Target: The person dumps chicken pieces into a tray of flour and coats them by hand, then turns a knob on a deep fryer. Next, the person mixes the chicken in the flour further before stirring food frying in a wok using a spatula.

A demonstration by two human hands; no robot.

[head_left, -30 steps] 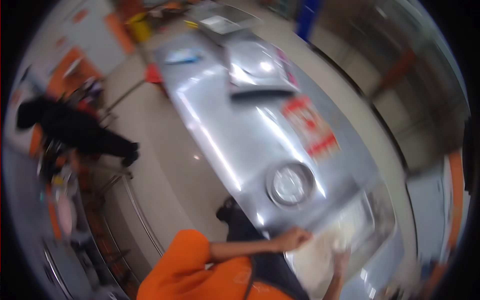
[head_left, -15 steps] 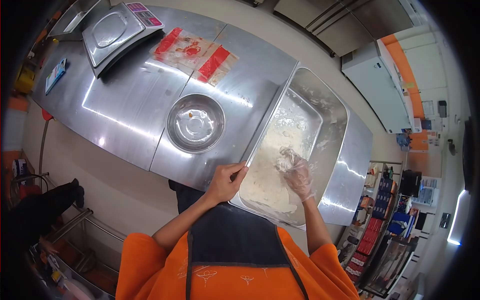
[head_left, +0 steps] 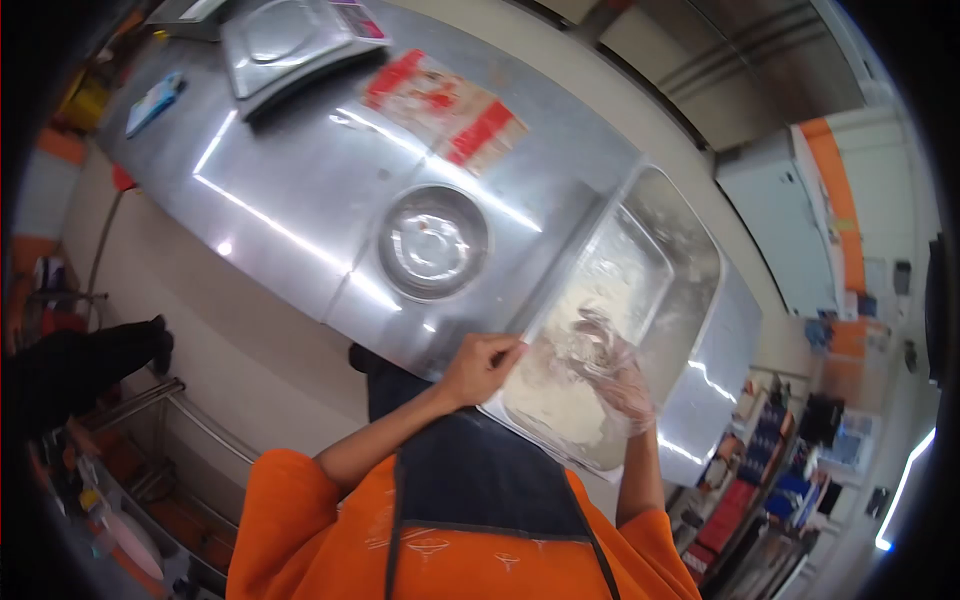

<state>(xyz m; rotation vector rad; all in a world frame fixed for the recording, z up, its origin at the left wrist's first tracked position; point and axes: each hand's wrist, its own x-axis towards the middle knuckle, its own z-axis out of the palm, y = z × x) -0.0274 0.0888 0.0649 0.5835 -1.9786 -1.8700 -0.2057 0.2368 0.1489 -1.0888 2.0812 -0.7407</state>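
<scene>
A deep rectangular steel pan [head_left: 690, 270] stands at the table's right end, with pale flour [head_left: 555, 400] spread over its floor. My bare left hand [head_left: 478, 370] is closed on the pan's near left rim, thumb along the top edge. Inside the pan, my right hand [head_left: 622, 385] wears a clear plastic glove dusted with flour. Its fingers curl inward low over the flour, around a whitish, floury mass that blur keeps me from making out. Left of the pan sits a round steel bowl [head_left: 435, 243] with a shiny inside.
Farther back on the steel table [head_left: 300, 180] lie a red-and-clear plastic bag [head_left: 440, 105], a weighing scale [head_left: 290, 50] and a blue packet [head_left: 155, 103]. A white freezer [head_left: 775, 215] stands beyond the table. Stocked shelves [head_left: 730, 500] are at the right.
The view has shifted, so the table and pan appear farther right and lower. My right hand stays in the flour, fingers curled, while my left hand keeps hold of the rim.
</scene>
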